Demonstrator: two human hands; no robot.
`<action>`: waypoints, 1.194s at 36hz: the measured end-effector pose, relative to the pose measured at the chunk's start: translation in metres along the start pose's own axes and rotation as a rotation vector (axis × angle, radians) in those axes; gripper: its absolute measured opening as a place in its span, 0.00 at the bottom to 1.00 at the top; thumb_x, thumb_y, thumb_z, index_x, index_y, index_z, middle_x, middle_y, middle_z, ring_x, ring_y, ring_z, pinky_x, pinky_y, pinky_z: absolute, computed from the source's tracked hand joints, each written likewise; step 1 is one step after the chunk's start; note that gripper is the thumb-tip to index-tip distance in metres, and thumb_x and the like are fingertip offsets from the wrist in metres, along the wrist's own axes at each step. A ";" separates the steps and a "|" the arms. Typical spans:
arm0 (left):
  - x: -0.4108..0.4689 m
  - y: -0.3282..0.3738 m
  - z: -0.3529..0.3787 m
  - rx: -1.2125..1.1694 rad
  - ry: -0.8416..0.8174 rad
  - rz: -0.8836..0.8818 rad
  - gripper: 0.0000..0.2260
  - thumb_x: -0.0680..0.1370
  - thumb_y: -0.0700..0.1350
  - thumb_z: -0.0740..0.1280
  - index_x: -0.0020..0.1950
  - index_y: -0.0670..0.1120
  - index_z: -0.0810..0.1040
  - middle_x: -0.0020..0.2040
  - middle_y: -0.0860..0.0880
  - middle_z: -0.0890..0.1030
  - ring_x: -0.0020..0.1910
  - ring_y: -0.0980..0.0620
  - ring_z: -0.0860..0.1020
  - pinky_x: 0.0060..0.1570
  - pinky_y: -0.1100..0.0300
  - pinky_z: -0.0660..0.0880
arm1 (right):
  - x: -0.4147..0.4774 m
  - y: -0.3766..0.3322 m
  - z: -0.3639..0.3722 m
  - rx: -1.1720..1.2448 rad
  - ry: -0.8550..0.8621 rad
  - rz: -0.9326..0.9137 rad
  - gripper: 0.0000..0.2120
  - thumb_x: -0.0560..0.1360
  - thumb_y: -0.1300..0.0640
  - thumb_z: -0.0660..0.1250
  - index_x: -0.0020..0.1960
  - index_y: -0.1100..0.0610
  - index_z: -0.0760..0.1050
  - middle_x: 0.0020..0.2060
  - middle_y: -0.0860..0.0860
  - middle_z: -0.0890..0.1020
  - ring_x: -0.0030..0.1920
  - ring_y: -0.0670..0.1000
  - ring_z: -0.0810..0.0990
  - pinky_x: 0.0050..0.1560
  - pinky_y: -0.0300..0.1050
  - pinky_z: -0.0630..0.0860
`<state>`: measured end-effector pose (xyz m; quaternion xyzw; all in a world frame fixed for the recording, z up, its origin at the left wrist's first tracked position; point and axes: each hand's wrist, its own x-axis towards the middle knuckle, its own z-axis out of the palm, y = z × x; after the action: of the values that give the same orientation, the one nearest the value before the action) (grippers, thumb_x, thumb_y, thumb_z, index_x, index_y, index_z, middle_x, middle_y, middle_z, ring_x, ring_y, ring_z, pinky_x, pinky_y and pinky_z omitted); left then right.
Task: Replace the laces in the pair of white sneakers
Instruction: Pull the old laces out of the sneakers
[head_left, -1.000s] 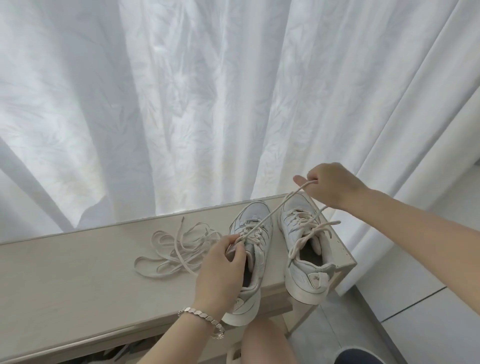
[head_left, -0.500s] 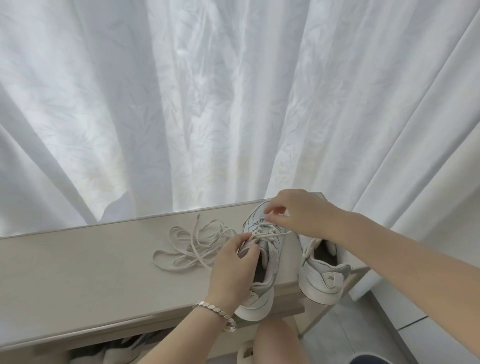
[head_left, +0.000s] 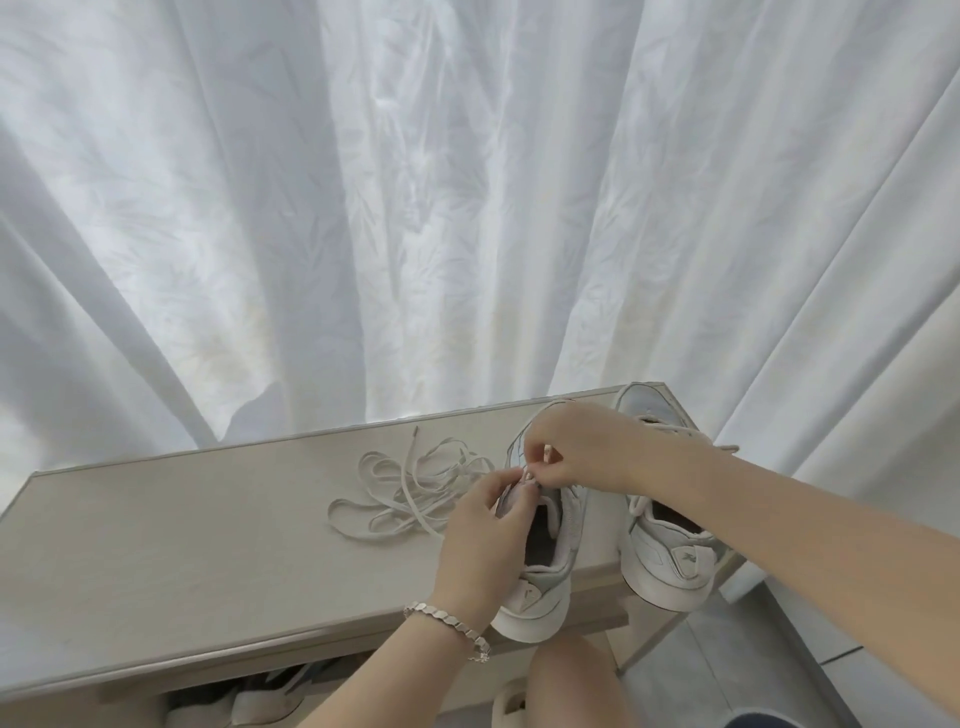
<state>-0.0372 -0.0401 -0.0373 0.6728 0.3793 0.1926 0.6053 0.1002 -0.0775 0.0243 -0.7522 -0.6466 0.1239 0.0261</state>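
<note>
where the pale counter (head_left: 171, 566) runs across the lower view, a loose lace (head_left: 410, 488) lies in slack loops on its top, just left of the shoes and free of both hands; soft, flat and light, it looks likely to slide and tangle if dragged by a loop, so it is best taken by a stiffened tip, one of which points toward the curtain (head_left: 467, 182). next to the right, the left hand (head_left: 480, 530), a bracelet (head_left: 447, 621) at its wrist, is closed around the collar and tongue of the left sneaker (head_left: 545, 582), steadying it; the shoe's heel overhangs the near counter edge. the upper looks padded and yielding, the sole firm, so the collar seems the sound place to brace. over the same shoe, the right hand (head_left: 576, 452) pinches a short lace end (head_left: 546, 451) between fingertips, held narrow; thin and limp, it probably must be gripped close to the tip to guide it at an eyelet. farthest right, the right sneaker (head_left: 670, 556) stands untouched, laces in place, its heel also past the edge; a nudge could tip it off.
</note>
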 end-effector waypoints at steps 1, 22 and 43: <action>0.000 0.000 0.000 0.008 0.004 -0.003 0.14 0.69 0.58 0.64 0.52 0.57 0.79 0.49 0.57 0.82 0.53 0.59 0.79 0.58 0.54 0.75 | -0.001 0.001 0.003 0.096 0.008 0.019 0.08 0.74 0.56 0.63 0.44 0.59 0.78 0.42 0.52 0.79 0.44 0.50 0.77 0.46 0.43 0.72; -0.001 0.007 0.003 0.248 0.115 0.034 0.08 0.79 0.50 0.61 0.56 0.54 0.75 0.50 0.58 0.78 0.52 0.60 0.75 0.50 0.60 0.72 | -0.021 0.018 -0.025 1.411 0.048 0.168 0.15 0.67 0.51 0.64 0.25 0.56 0.70 0.20 0.48 0.66 0.28 0.50 0.70 0.44 0.44 0.71; 0.002 0.007 0.009 0.310 0.106 0.031 0.08 0.78 0.51 0.61 0.56 0.53 0.75 0.54 0.55 0.79 0.55 0.56 0.76 0.55 0.55 0.74 | -0.052 0.037 -0.061 1.294 0.195 0.146 0.21 0.67 0.54 0.65 0.18 0.54 0.62 0.20 0.50 0.60 0.24 0.49 0.62 0.37 0.41 0.74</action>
<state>-0.0280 -0.0446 -0.0329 0.7528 0.4255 0.1765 0.4702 0.1427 -0.1275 0.0842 -0.6346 -0.3836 0.4203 0.5230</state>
